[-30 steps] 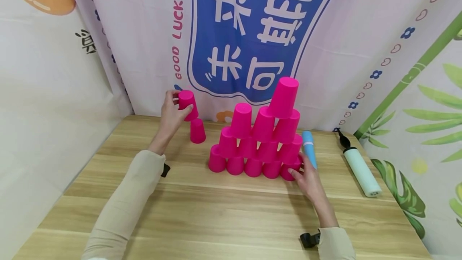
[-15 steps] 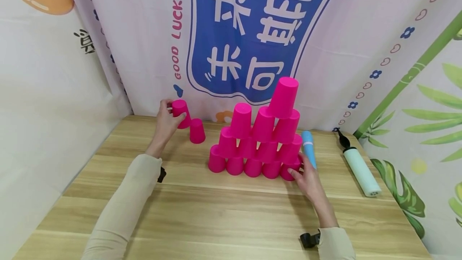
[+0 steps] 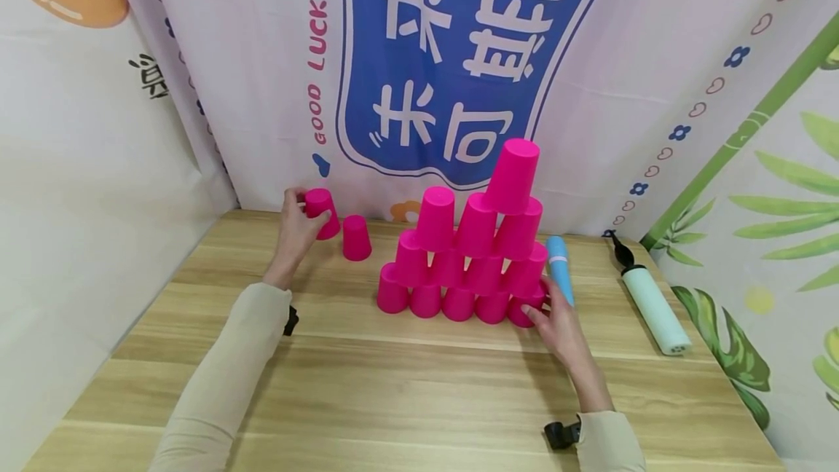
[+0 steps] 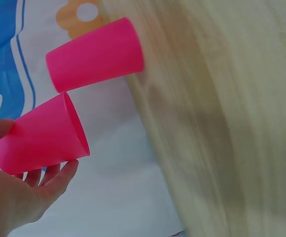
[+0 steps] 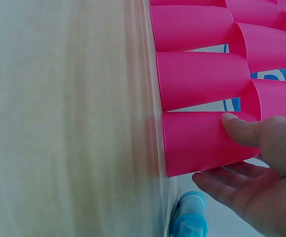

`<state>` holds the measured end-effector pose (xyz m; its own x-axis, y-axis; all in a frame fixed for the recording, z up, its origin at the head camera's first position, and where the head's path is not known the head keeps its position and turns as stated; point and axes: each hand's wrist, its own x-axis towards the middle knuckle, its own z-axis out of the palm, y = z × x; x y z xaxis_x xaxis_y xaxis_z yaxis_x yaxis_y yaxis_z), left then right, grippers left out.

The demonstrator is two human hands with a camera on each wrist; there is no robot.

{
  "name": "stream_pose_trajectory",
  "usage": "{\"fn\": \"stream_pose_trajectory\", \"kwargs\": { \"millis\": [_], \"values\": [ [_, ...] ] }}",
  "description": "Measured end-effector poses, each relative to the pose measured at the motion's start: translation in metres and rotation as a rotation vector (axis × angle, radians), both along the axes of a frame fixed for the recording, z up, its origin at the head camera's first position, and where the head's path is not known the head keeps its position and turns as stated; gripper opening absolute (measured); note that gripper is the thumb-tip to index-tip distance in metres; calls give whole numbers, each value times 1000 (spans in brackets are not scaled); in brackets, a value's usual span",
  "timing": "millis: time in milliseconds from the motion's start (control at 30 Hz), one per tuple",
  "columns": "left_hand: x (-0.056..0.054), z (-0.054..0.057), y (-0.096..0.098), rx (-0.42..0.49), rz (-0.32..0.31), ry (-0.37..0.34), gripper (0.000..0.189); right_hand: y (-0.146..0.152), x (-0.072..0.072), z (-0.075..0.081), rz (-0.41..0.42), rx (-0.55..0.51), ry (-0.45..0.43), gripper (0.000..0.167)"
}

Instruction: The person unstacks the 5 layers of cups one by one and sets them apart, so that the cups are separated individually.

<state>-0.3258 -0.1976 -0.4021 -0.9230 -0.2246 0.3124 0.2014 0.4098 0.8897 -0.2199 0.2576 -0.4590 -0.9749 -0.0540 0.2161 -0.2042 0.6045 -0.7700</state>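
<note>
My left hand (image 3: 298,228) grips an upside-down pink cup (image 3: 322,214) at the back left, thumb on one side and fingers on the other. In the left wrist view this held cup (image 4: 41,138) has its rim above the tabletop. Just right of it, another pink cup (image 3: 357,238) stands upside down on the table. A pyramid of pink cups (image 3: 459,302) rises in rows at the middle, with a single cup (image 3: 513,176) on top at the right. My right hand (image 3: 556,323) holds the bottom-row cup at the right end (image 5: 207,140), thumb in front and fingers behind.
A blue cylinder (image 3: 559,268) lies behind my right hand. Farther right on the wooden table (image 3: 406,399) is a pale green hand pump (image 3: 655,309) with a black nozzle. A printed cloth (image 3: 262,93) hangs directly behind the table's back edge.
My left hand has carried its cup left and down, from above the lone standing cup to beside it, near the tabletop. My right hand and the pyramid have stayed put.
</note>
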Motion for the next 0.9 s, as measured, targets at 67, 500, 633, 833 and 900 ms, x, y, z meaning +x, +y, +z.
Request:
{"fn": "stream_pose_trajectory", "kwargs": {
  "millis": [67, 500, 633, 833, 900],
  "values": [
    [-1, -4, -1, -11, 7, -7, 57, 0, 0, 0, 1, -1, 5, 65],
    [-13, -35, -5, -86, -10, -108, 57, 0, 1, -1, 1, -25, 33, 64],
    [-16, -41, -4, -104, -11, -119, 57, 0, 0, -2, 2, -24, 29, 64],
    [-20, -44, -3, -97, -13, -124, 56, 0, 0, -1, 8, -22, 31, 64],
    [-22, -45, -3, -99, -14, -126, 56, 0, 0, -1, 9, -22, 33, 64]
  ]
}}
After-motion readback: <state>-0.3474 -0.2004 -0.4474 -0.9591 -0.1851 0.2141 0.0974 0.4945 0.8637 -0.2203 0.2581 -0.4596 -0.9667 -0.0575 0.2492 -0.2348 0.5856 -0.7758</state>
